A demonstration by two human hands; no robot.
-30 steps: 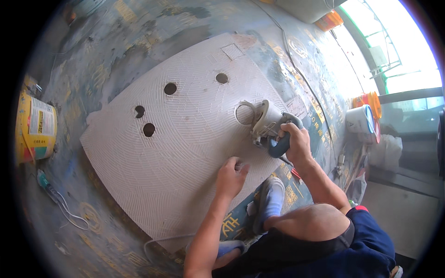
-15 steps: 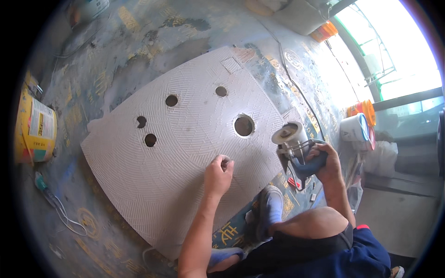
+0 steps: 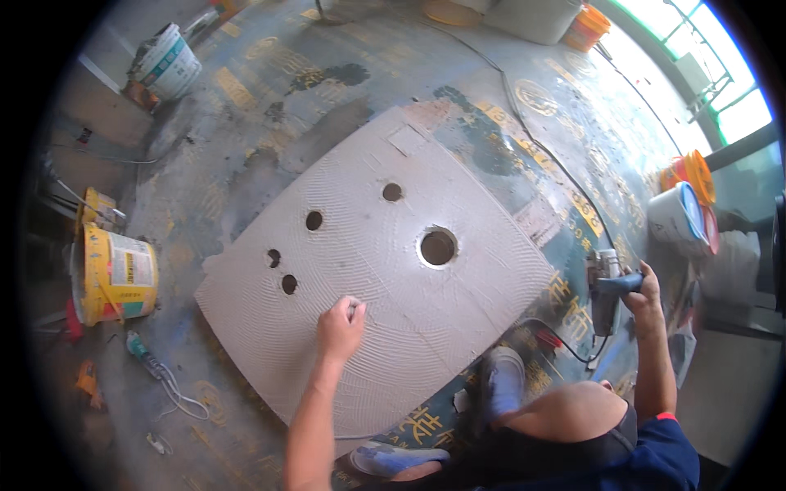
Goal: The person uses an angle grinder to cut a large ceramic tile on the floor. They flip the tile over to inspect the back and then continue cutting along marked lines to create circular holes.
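Observation:
A large pale tile slab [image 3: 360, 237] lies on the floor, its ridged side up, with several round holes cut through it. The biggest hole [image 3: 438, 247] is right of the middle. Over the slab's near part is my left hand [image 3: 340, 327], fingers curled together; I cannot make out what they hold, if anything. Off the slab's right edge, my right hand [image 3: 647, 293] grips the dark blue handle of a corded handheld power tool [image 3: 606, 274]. Its metal head points away from me, and its cable loops down beside my foot.
Yellow buckets [image 3: 123, 274] stand at the left, near a green-and-white power connector [image 3: 143, 352]. A white bucket [image 3: 168, 65] is at the far left. Orange [image 3: 692, 176] and white buckets [image 3: 679, 217] line the right. A black cable [image 3: 532, 139] crosses the floor. My shoe [image 3: 502, 376] is beside the slab.
My right hand has swung the power tool rightward, away from the slab's edge. My left hand appears lower and farther left, still closed. The view has also shifted.

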